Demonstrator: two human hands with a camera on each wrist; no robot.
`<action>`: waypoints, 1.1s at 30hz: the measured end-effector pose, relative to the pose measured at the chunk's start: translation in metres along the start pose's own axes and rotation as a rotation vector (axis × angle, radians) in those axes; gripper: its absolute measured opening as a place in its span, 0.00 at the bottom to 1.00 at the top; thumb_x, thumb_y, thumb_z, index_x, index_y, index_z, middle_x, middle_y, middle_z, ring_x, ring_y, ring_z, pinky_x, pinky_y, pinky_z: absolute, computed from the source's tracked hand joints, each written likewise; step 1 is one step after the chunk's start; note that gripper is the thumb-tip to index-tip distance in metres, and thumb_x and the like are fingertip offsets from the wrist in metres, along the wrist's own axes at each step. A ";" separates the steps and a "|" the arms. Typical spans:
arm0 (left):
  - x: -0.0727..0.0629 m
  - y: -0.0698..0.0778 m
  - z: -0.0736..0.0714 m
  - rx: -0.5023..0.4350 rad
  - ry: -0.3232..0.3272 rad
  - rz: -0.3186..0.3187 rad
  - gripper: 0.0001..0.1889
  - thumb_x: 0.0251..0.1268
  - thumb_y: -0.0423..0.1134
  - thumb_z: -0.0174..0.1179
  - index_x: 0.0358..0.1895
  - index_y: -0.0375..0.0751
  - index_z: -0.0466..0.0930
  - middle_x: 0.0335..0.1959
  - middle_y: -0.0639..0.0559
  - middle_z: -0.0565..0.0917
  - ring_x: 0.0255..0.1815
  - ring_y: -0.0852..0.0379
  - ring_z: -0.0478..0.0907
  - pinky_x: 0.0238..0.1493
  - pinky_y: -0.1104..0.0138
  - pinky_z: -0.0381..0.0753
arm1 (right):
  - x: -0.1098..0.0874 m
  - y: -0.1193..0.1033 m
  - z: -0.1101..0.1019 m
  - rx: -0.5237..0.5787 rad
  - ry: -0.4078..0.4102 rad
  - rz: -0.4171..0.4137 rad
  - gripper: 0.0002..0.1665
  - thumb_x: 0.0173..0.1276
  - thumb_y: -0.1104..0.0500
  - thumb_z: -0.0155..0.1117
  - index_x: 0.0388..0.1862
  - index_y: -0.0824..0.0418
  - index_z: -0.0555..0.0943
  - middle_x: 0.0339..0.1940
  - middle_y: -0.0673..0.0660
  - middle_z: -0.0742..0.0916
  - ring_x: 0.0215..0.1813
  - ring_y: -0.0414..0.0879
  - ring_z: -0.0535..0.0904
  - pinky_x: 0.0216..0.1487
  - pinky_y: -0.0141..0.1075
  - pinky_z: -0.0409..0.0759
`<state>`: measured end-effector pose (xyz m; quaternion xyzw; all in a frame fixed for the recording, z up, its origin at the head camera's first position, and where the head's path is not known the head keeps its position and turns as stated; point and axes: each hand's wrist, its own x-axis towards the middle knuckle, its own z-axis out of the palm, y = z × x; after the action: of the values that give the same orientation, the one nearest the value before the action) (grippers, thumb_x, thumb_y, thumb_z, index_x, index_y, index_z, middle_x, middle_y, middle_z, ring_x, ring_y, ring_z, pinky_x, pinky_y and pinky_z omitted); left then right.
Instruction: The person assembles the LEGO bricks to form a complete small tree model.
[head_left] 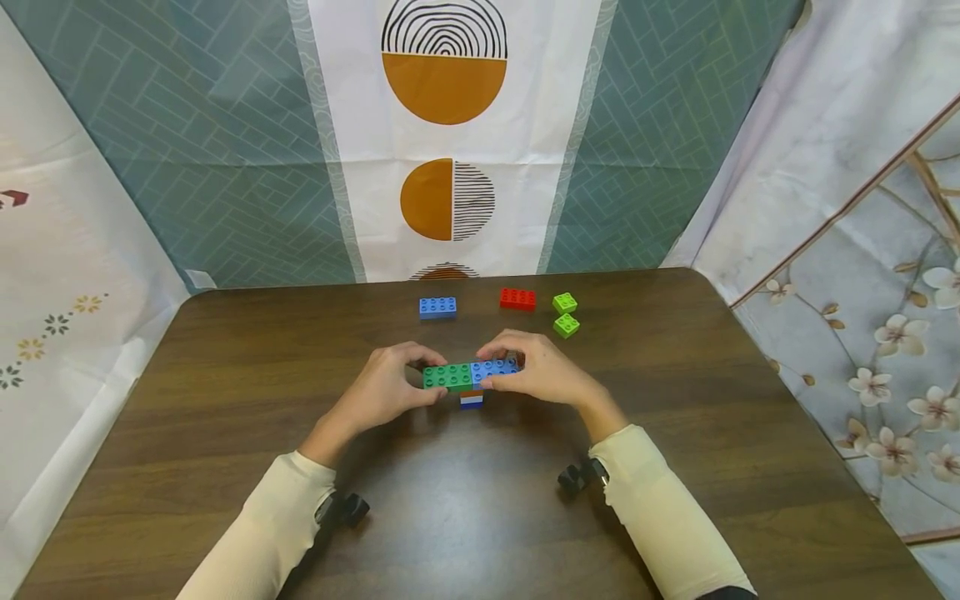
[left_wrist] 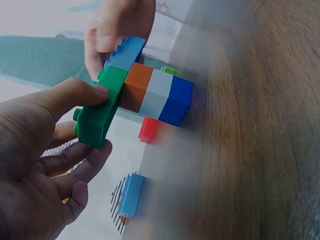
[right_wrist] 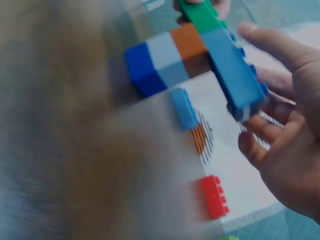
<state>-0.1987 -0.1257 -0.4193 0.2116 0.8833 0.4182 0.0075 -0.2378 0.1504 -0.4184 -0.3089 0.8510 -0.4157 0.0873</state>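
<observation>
Pinched between thumb and fingers of the left hand point(head_left: 378, 392), the green brick point(head_left: 447, 377) is gripped near its outer end, thumb on the near side and fingers on the far side. The right hand point(head_left: 543, 367) is half curled about the light blue brick point(head_left: 497, 368), its thumb and fingers parted by roughly the brick's breadth; whether they press on it cannot be told, as the right wrist view is blurred.

Both bricks lie end to end, studs up, across the top of a short upright stack on the brown table point(head_left: 465, 500). Whether they are pressed fully home cannot be told. Three blocks make up the stack, counted from the bottom: one dark blue block point(left_wrist: 177, 102), one white block point(left_wrist: 156, 92) and one orange block point(left_wrist: 137, 86).

Four further bricks lie apart from the stack, toward the table's far edge: one loose blue brick point(head_left: 437, 308) to the left, one red brick point(head_left: 517, 299) to its right, then one lime brick point(head_left: 565, 302) with a second lime brick point(head_left: 566, 325) just nearer the person. Total in view: nine pieces, five in the assembly and four loose.

Two cream sleeves point(head_left: 258, 521) cover the forearms, with one black device point(head_left: 351, 510) at each wrist.
</observation>
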 end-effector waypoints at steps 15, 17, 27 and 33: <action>-0.001 -0.001 0.000 0.006 -0.001 0.006 0.16 0.56 0.38 0.77 0.48 0.44 0.88 0.44 0.52 0.88 0.44 0.56 0.82 0.46 0.53 0.85 | 0.040 0.045 -0.046 0.181 0.278 0.178 0.25 0.68 0.56 0.74 0.62 0.63 0.82 0.58 0.66 0.86 0.57 0.58 0.80 0.56 0.41 0.80; -0.001 -0.001 0.000 0.001 -0.004 0.003 0.16 0.56 0.38 0.77 0.48 0.44 0.88 0.44 0.52 0.88 0.44 0.56 0.82 0.46 0.53 0.85 | 0.047 0.054 -0.048 0.185 0.310 0.206 0.25 0.69 0.57 0.73 0.63 0.63 0.82 0.59 0.66 0.87 0.58 0.59 0.80 0.56 0.40 0.80; -0.001 -0.002 0.001 -0.001 -0.006 -0.001 0.15 0.56 0.38 0.77 0.48 0.45 0.87 0.44 0.53 0.88 0.44 0.56 0.82 0.47 0.54 0.85 | 0.064 0.080 -0.053 0.178 0.341 0.322 0.28 0.71 0.59 0.69 0.68 0.65 0.77 0.66 0.66 0.83 0.66 0.59 0.77 0.67 0.50 0.79; -0.001 -0.002 0.001 0.004 -0.011 0.005 0.15 0.57 0.38 0.77 0.48 0.44 0.87 0.44 0.53 0.87 0.44 0.56 0.81 0.48 0.52 0.85 | 0.070 0.086 -0.051 0.164 0.327 0.381 0.29 0.72 0.61 0.68 0.70 0.63 0.76 0.66 0.64 0.82 0.68 0.59 0.75 0.70 0.52 0.78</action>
<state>-0.1986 -0.1264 -0.4216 0.2162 0.8836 0.4152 0.0105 -0.3529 0.1821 -0.4437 -0.0637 0.8601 -0.5036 0.0499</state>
